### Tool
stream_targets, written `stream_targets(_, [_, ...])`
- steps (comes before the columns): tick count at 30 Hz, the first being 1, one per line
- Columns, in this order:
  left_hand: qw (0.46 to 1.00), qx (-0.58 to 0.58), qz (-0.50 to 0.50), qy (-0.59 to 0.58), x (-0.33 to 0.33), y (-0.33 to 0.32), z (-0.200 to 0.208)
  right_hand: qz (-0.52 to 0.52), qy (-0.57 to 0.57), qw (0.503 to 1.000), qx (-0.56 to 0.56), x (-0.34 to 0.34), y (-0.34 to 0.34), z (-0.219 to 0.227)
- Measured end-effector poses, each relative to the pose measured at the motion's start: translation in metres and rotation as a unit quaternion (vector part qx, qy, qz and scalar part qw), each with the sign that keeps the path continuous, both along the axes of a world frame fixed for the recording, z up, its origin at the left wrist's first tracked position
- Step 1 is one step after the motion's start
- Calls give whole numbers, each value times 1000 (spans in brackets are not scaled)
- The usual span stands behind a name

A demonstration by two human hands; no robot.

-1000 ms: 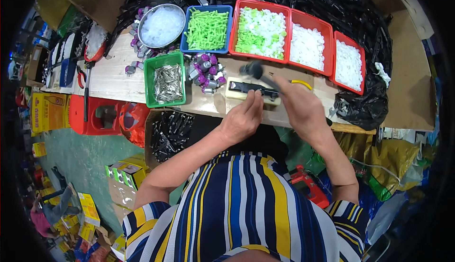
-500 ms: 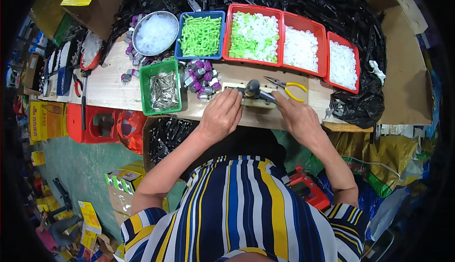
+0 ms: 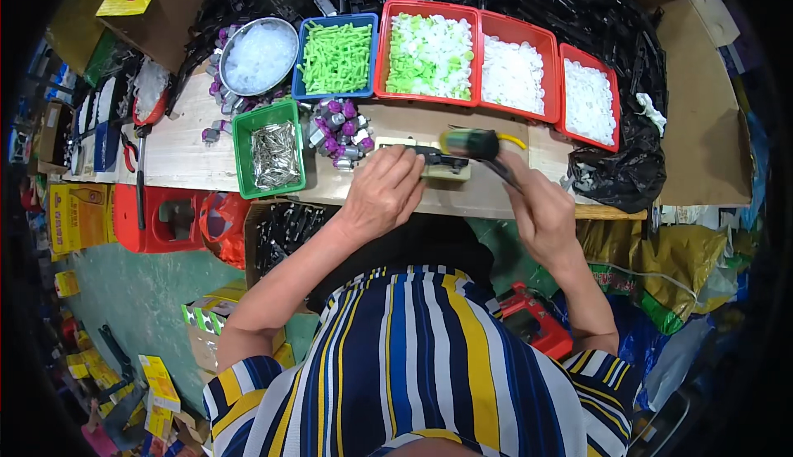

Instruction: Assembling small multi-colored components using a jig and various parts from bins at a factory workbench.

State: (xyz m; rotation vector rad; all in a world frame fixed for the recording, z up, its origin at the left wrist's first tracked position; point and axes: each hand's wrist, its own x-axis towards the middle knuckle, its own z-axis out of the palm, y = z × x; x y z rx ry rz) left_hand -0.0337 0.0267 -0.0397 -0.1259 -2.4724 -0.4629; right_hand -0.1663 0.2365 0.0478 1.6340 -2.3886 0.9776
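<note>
Containers, back of pale wooden counter [image 3: 186, 147], left to right: round metal bowl [image 3: 223, 60], translucent whitish pieces inside; blue rectangular plastic tray [image 3: 334, 93], heaped with bright green stick-like pieces [image 3: 337, 56]; large red plastic tray [image 3: 425, 101], white and light-green small pieces mixed; middle red plastic tray [image 3: 520, 111], white pieces; right-hand red plastic tray [image 3: 564, 102], white pieces, set slightly nearer the person. In front of bowl and blue tray: green rectangular plastic tray [image 3: 239, 159], holding slim silver metal pins [image 3: 275, 155]. Loose pile of purple-and-grey parts [image 3: 340, 135] just beside it, right side.

Work spot: cream rectangular block [image 3: 446, 173] on the counter, in front of the large red tray. Long narrow black part [image 3: 434, 156] lies along its top. Left hand [image 3: 384, 192]: fingers drawn together over the part's left end; cannot tell whether they pinch or press. Right hand [image 3: 541, 217]: fingers wrapped around handle of dark-headed hammer [image 3: 471, 143]. Head blurred, at the part's right end in this view; contact unclear. Yellow-handled pliers [image 3: 514, 140] partly hidden behind hammer.
</note>
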Motion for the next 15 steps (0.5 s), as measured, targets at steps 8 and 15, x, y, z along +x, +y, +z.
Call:
stream_targets(8, [999, -28, -15, 13, -5, 1, -4, -2, -14, 993, 120, -9, 12, -12])
stream_targets(15, [998, -52, -24, 16, -12, 2, 2, -61, -81, 965, 240, -9, 14, -28])
